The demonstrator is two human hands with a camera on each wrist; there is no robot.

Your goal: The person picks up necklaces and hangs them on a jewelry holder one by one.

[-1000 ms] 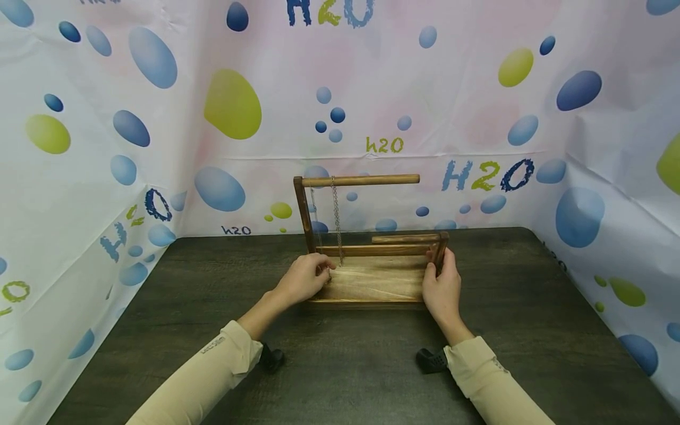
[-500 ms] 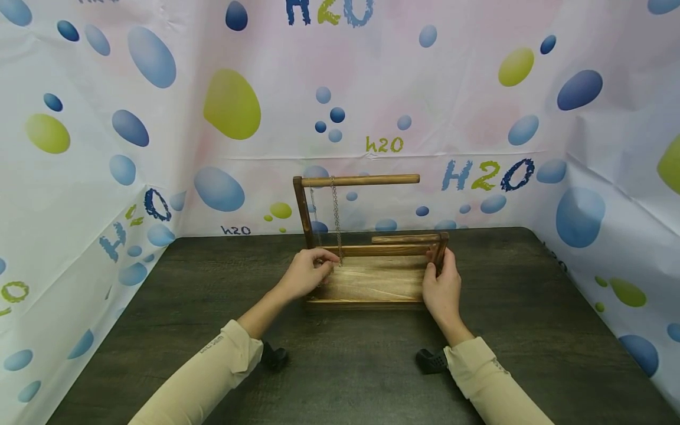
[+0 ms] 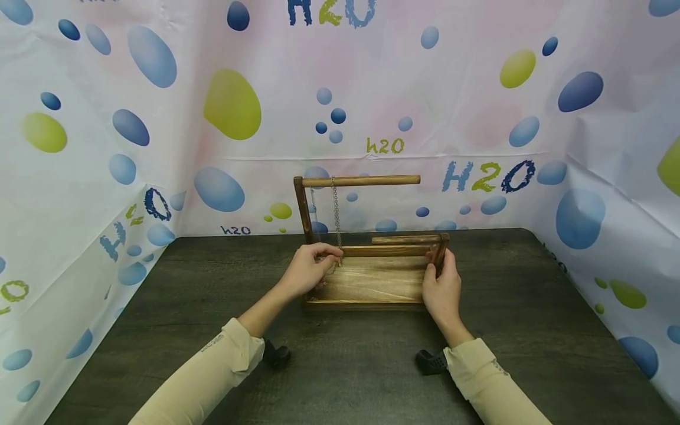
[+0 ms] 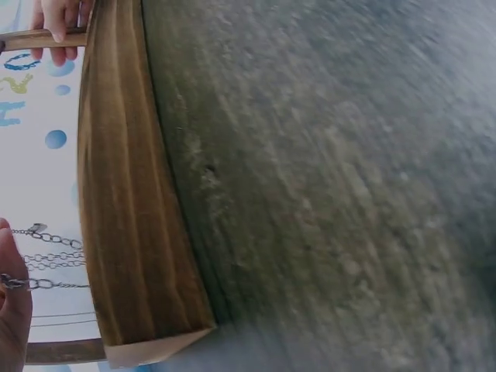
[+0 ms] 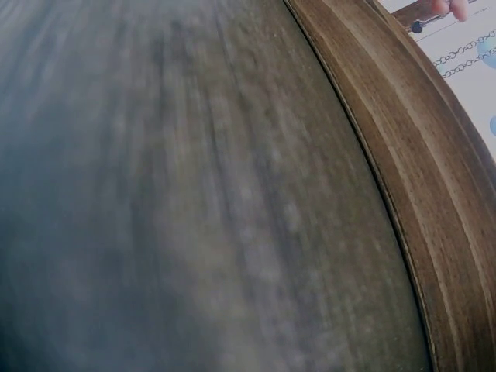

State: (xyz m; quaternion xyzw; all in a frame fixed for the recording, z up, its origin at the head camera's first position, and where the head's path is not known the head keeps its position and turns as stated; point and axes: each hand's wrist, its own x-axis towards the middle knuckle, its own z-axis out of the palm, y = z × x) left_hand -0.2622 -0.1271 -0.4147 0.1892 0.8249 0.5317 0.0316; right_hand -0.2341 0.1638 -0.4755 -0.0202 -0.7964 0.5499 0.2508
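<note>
A brown wooden jewelry stand (image 3: 379, 282) has a shallow tray, a tall left post and an upper bar (image 3: 372, 180) that reaches rightward. Thin metal chains (image 3: 336, 215) hang from the left part of that bar. At the tray's left side my left hand (image 3: 304, 270) pinches the lower part of a chain between thumb and fingers; in the left wrist view, chain links (image 4: 43, 284) lead away from these fingers. My right hand (image 3: 443, 289) grips the short right post (image 3: 441, 251), thumb in front. Some right fingers are hidden behind the wood.
The stand rests on a dark wood-grain table (image 3: 350, 366). Behind and beside it hangs a white backdrop (image 3: 451, 106) with blue and green dots. A shorter wooden bar (image 3: 404, 239) extends left from the right post. Black wrist straps show under both sleeves.
My left hand has moved slightly up and to the right, nearer the hanging chain, and a strand now droops from its fingers. My right hand and the stand have stayed in place.
</note>
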